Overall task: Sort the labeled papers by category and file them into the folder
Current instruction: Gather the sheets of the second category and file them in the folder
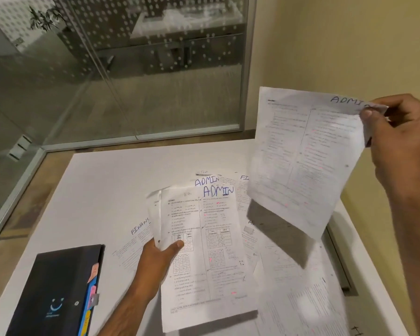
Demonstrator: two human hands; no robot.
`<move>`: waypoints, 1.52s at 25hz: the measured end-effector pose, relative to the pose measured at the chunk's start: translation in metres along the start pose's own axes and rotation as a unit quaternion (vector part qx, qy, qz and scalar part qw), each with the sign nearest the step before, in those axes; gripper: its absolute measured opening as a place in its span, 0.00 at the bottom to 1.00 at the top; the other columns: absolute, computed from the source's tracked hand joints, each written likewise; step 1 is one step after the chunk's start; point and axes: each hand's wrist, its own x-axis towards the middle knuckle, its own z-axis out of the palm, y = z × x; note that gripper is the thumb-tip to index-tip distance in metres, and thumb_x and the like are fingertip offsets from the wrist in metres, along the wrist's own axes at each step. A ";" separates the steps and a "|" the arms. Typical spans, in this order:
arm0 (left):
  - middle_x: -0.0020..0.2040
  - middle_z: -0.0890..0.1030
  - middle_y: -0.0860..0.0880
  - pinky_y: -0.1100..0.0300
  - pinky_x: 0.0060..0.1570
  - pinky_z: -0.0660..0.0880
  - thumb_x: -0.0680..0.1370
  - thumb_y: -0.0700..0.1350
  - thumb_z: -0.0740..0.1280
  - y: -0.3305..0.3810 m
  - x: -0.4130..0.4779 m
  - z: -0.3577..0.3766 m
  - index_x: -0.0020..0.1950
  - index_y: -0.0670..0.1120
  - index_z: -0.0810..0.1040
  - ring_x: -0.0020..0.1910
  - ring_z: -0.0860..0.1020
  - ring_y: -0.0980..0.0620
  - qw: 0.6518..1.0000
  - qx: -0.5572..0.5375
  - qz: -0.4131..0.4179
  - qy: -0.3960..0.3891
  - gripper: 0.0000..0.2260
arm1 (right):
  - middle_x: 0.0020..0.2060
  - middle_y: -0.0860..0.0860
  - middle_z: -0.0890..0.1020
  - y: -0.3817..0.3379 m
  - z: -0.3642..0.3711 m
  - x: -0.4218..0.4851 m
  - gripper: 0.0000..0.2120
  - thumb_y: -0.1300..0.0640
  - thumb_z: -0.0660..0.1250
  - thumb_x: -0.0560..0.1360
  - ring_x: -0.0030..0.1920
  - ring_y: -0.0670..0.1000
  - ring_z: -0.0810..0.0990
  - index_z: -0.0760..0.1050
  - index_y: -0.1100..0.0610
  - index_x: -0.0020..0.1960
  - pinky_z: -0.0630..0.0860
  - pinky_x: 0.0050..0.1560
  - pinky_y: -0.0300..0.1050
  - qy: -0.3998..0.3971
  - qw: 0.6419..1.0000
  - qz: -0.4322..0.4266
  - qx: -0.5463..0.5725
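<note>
The left hand [161,251], forearm reaching up from below, pinches a stack of white printed sheets headed ADMIN [204,251] over the white table [102,190]. The right hand [398,137], raised, grips another ADMIN-marked sheet [301,161] by its top corner. A closed dark tabbed folder [58,292] lies at left.

One head-worn wide-angle view was aimed forward and down, close over the desk [112,180], glass partition [107,69] beyond.

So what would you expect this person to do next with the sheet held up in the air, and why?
Probably lay the raised ADMIN sheet, pinched in the right hand, onto the stack in the left hand. That stack's top page also reads ADMIN, so the categories match; the folder lies shut.
</note>
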 end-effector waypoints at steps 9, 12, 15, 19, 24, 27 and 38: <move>0.53 0.87 0.46 0.49 0.50 0.83 0.77 0.38 0.73 0.009 -0.017 -0.003 0.64 0.44 0.81 0.52 0.86 0.45 0.996 -0.058 -0.025 -0.062 0.15 | 0.25 0.41 0.77 0.033 0.040 -0.082 0.10 0.65 0.69 0.78 0.24 0.40 0.69 0.79 0.52 0.42 0.67 0.25 0.34 -0.145 0.972 0.179 0.052; 0.57 0.86 0.42 0.42 0.57 0.80 0.79 0.40 0.70 0.006 -0.021 -0.004 0.66 0.43 0.80 0.55 0.85 0.41 0.990 -0.104 -0.051 -0.080 0.14 | 0.25 0.44 0.76 0.047 0.065 -0.122 0.10 0.67 0.69 0.77 0.23 0.42 0.69 0.77 0.55 0.39 0.65 0.25 0.34 -0.199 0.950 0.235 0.059; 0.62 0.83 0.38 0.36 0.64 0.75 0.82 0.45 0.66 0.004 -0.026 -0.004 0.68 0.42 0.79 0.60 0.82 0.36 0.974 -0.166 -0.085 -0.126 0.16 | 0.27 0.49 0.76 0.058 0.078 -0.151 0.11 0.65 0.71 0.76 0.26 0.47 0.70 0.78 0.55 0.37 0.65 0.29 0.38 -0.202 0.931 0.295 0.079; 0.64 0.82 0.39 0.36 0.63 0.75 0.84 0.50 0.61 0.003 -0.032 -0.004 0.68 0.46 0.78 0.62 0.81 0.35 0.956 -0.197 -0.130 -0.174 0.16 | 0.41 0.57 0.84 0.066 0.070 -0.166 0.15 0.48 0.75 0.74 0.39 0.57 0.80 0.78 0.59 0.43 0.76 0.43 0.52 -0.256 0.864 0.424 0.095; 0.61 0.84 0.42 0.38 0.62 0.77 0.79 0.49 0.71 -0.005 -0.037 0.001 0.68 0.45 0.77 0.60 0.83 0.39 0.968 -0.140 -0.090 -0.186 0.19 | 0.61 0.61 0.84 0.069 0.031 -0.199 0.16 0.56 0.69 0.80 0.63 0.61 0.82 0.79 0.60 0.67 0.76 0.66 0.64 -0.395 0.677 0.593 0.183; 0.58 0.86 0.48 0.43 0.60 0.79 0.71 0.55 0.77 -0.013 -0.041 0.002 0.67 0.47 0.78 0.57 0.85 0.46 0.985 -0.038 -0.019 -0.169 0.27 | 0.56 0.56 0.87 0.063 0.026 -0.226 0.17 0.66 0.70 0.76 0.56 0.58 0.86 0.80 0.58 0.65 0.84 0.52 0.53 -0.444 0.710 0.542 0.073; 0.56 0.86 0.58 0.60 0.60 0.75 0.74 0.41 0.76 -0.059 -0.084 -0.012 0.55 0.57 0.86 0.58 0.82 0.60 0.992 0.030 0.046 -0.114 0.14 | 0.50 0.39 0.87 0.058 0.012 -0.328 0.18 0.72 0.70 0.74 0.54 0.37 0.83 0.84 0.51 0.54 0.75 0.54 0.28 -0.310 0.910 0.276 0.009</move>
